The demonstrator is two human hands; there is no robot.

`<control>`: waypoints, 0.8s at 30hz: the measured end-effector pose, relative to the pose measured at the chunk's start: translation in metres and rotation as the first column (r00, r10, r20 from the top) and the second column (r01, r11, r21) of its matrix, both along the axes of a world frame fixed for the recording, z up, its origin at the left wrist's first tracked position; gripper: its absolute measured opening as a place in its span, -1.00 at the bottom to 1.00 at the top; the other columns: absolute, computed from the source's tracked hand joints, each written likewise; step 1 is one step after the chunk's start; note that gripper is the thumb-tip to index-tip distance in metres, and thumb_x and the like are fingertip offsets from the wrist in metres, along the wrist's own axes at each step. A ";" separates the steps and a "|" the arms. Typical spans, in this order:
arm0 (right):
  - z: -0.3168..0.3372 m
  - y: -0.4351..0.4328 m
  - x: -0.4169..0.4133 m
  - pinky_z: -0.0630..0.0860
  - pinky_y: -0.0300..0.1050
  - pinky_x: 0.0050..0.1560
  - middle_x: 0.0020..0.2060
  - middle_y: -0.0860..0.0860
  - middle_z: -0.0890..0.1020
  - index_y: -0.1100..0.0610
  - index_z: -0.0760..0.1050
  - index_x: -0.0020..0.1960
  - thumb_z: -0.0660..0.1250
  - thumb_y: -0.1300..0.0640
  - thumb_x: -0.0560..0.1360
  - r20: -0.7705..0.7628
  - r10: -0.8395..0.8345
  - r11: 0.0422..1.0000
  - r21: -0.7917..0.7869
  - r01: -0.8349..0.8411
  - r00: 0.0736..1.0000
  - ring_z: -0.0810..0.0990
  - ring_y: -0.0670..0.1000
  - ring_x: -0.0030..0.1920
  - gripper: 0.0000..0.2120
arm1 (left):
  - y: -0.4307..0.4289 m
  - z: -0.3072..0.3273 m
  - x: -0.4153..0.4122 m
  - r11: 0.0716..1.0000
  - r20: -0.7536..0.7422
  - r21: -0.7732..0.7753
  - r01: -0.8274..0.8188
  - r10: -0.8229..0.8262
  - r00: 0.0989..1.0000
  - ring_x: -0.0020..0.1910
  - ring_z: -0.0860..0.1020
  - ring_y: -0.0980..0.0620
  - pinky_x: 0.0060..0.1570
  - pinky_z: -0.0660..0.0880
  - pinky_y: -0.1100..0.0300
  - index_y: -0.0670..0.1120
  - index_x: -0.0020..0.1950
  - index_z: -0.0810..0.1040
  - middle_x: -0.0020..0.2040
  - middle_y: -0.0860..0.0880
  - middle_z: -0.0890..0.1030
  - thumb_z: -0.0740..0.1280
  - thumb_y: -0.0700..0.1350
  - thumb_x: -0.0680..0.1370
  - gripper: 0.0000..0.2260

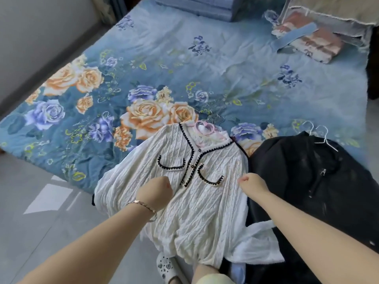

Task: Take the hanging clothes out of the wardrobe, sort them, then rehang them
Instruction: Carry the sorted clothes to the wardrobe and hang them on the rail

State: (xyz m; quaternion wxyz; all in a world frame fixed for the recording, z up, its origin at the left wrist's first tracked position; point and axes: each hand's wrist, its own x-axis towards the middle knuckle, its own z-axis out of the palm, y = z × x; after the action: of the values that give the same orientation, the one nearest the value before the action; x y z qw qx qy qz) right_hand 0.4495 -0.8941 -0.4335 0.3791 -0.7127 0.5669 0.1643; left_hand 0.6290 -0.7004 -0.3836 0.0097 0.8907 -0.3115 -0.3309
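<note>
Your left hand [153, 191] curls its fingers into the white cable-knit cardigan [194, 222] below a trimmed pocket, and your right hand [253, 185] pinches the knit at the opposite side. The cardigan lies face-up at the near edge of the bed [164, 58], with a pink hanger [205, 128] at its neck and a black jacket [307, 181] touching its side. Draw both hands apart evenly to flatten the front. Avoid stretching the knit or unseating the hanger.

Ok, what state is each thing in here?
White cable-knit cardigan with black trim: front closed, lying on blue floral bed sheet.
Pink plastic hanger: in the cardigan's neck.
Black jacket: lying flat, white wire hanger at collar.
Left hand: grips the cardigan.
Right hand: pinches the cardigan.
</note>
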 end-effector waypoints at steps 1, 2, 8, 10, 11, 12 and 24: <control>-0.010 -0.009 0.006 0.36 -0.14 -0.18 -0.27 0.05 0.49 0.17 0.43 -0.23 0.13 0.16 0.57 -0.012 0.001 1.000 -0.009 -0.001 1.000 0.47 0.09 -0.16 -0.77 | -0.009 -0.009 0.009 1.000 0.003 0.005 0.009 -0.009 1.000 -0.19 0.48 -0.02 -0.28 0.38 0.19 -0.12 -0.04 0.52 -0.15 -0.03 0.54 0.03 -0.18 0.58 -0.74; -0.020 -0.020 0.014 0.37 -0.12 -0.17 -0.26 0.05 0.49 0.17 0.44 -0.22 0.13 0.17 0.57 -0.028 0.003 1.000 -0.022 -0.004 1.000 0.49 0.11 -0.12 -0.77 | -0.019 -0.020 0.017 1.000 0.009 0.001 0.017 -0.017 1.000 -0.21 0.48 -0.03 -0.30 0.36 0.19 -0.12 -0.07 0.50 -0.16 -0.04 0.54 0.03 -0.18 0.58 -0.75; -0.090 -0.099 0.082 0.39 -0.13 -0.02 0.03 0.08 0.52 0.18 0.52 0.07 0.17 0.19 0.54 -0.070 0.071 0.992 -0.104 -0.078 0.995 0.50 0.16 0.10 -0.81 | -0.089 -0.086 0.060 0.999 -0.006 -0.025 -0.023 0.023 1.000 -0.21 0.51 -0.02 -0.33 0.38 0.21 -0.07 -0.14 0.44 -0.17 -0.02 0.54 0.05 -0.18 0.58 -0.79; -0.115 -0.123 0.105 0.41 -0.10 0.11 0.19 0.17 0.49 0.17 0.50 0.17 0.19 0.17 0.53 -0.095 0.097 0.985 -0.132 -0.109 0.991 0.48 0.19 0.19 -0.75 | -0.110 -0.104 0.070 0.999 0.004 -0.032 -0.017 0.017 1.000 -0.18 0.52 -0.02 -0.28 0.39 0.19 -0.06 -0.11 0.45 -0.15 -0.01 0.55 0.06 -0.19 0.57 -0.81; -0.127 -0.135 0.117 0.39 -0.08 0.17 0.22 0.21 0.46 0.17 0.47 0.22 0.20 0.15 0.53 -0.110 0.116 0.979 -0.153 -0.132 0.987 0.45 0.21 0.23 -0.71 | -0.120 -0.114 0.076 0.999 0.010 -0.040 -0.017 0.017 1.000 -0.17 0.51 -0.02 -0.26 0.40 0.18 -0.06 -0.10 0.46 -0.15 0.00 0.55 0.07 -0.20 0.57 -0.82; -0.138 -0.144 0.128 0.37 -0.05 0.22 0.25 0.23 0.43 0.17 0.43 0.28 0.20 0.13 0.53 -0.129 0.137 0.972 -0.174 -0.159 0.982 0.42 0.23 0.26 -0.67 | -0.127 -0.123 0.082 0.998 0.010 -0.052 -0.018 0.019 1.000 -0.16 0.53 -0.01 -0.24 0.44 0.16 -0.06 -0.08 0.47 -0.13 0.01 0.55 0.08 -0.20 0.57 -0.82; -0.210 -0.171 0.156 0.48 0.01 0.00 0.18 0.24 0.49 0.29 0.26 0.29 0.17 0.02 0.57 -0.420 0.266 0.860 -0.303 -0.410 0.868 0.53 0.22 0.15 -0.58 | -0.139 -0.182 0.111 0.970 -0.076 0.005 -0.243 0.243 0.967 -0.20 0.52 0.03 -0.28 0.38 0.20 -0.03 -0.02 0.54 -0.12 0.03 0.58 0.13 -0.15 0.58 -0.81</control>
State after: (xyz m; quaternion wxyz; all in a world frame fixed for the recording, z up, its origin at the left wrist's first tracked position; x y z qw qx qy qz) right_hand 0.6055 -1.0653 -0.6437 0.0855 -0.8195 0.5113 0.2444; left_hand 0.7396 -0.8397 -0.5652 0.0638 0.9090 -0.2003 -0.3600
